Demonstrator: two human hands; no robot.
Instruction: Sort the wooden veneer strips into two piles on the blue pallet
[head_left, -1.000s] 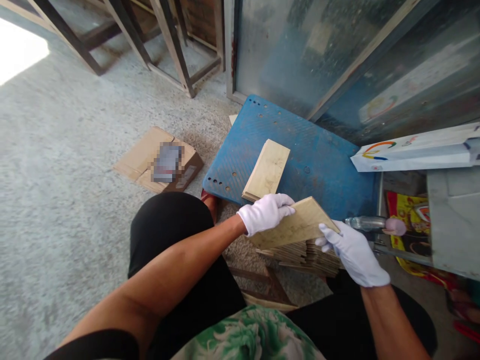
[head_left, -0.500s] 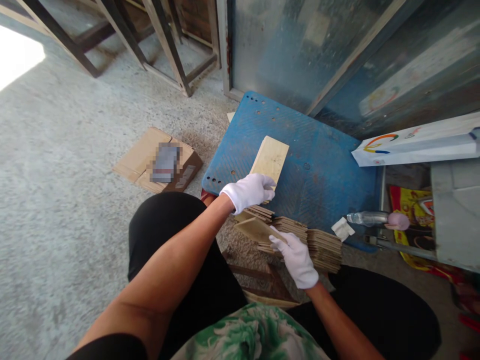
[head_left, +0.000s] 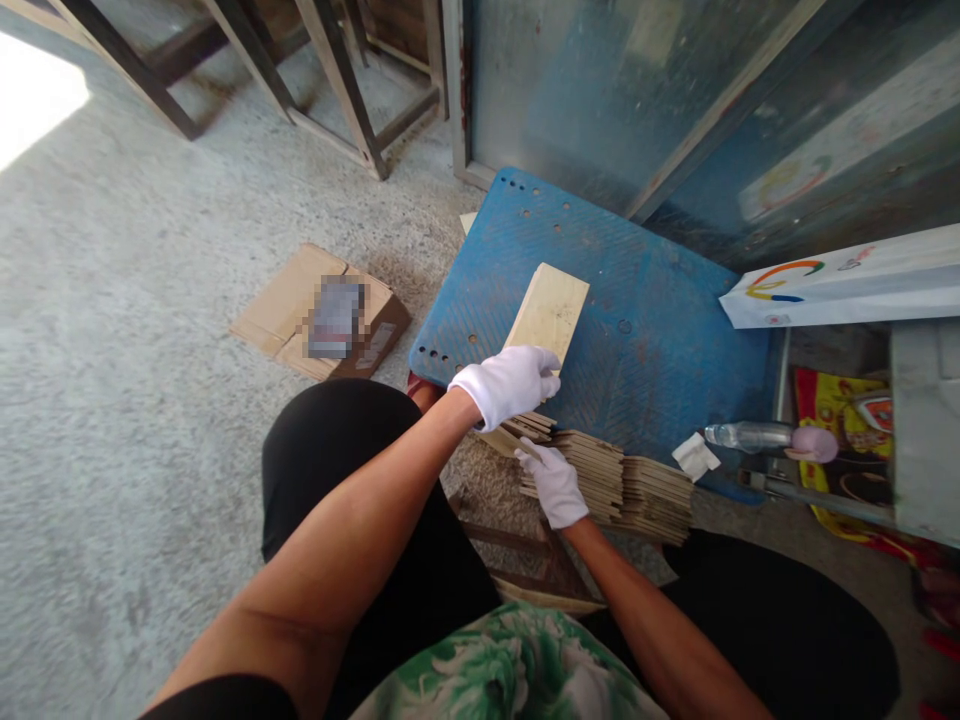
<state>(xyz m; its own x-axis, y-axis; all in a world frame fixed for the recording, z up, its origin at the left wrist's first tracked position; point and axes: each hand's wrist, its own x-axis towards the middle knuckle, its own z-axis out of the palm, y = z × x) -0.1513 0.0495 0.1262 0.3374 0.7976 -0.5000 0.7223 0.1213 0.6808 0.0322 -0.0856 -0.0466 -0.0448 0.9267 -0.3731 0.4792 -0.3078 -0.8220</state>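
Note:
My left hand [head_left: 508, 385], in a white glove, lies across the near end of a pale wooden board [head_left: 551, 308] on a blue plastic tabletop [head_left: 660, 320]. Its fingers curl at the board's end, and the board's edge suggests more than one layer. Lower down, my white-gloved right hand [head_left: 555, 485] pinches a thin wooden slat [head_left: 502, 440]. The slat's far end is partly hidden beneath my left hand. Beside the right hand, several similar slats stand in rows of stacks [head_left: 592, 465] along the table's near edge.
An opened cardboard box [head_left: 289, 310], with a blurred-out item on it, sits on the concrete floor to the left. A clear bottle [head_left: 746, 436], crumpled tissue [head_left: 696, 457] and white paper bag [head_left: 840, 280] are at the right. A glazed frame [head_left: 547, 100] stands behind the table.
My right hand has moved left and slightly up with the slat, bringing it under my left hand. My left hand stays at the board's near end. The view has shifted slightly.

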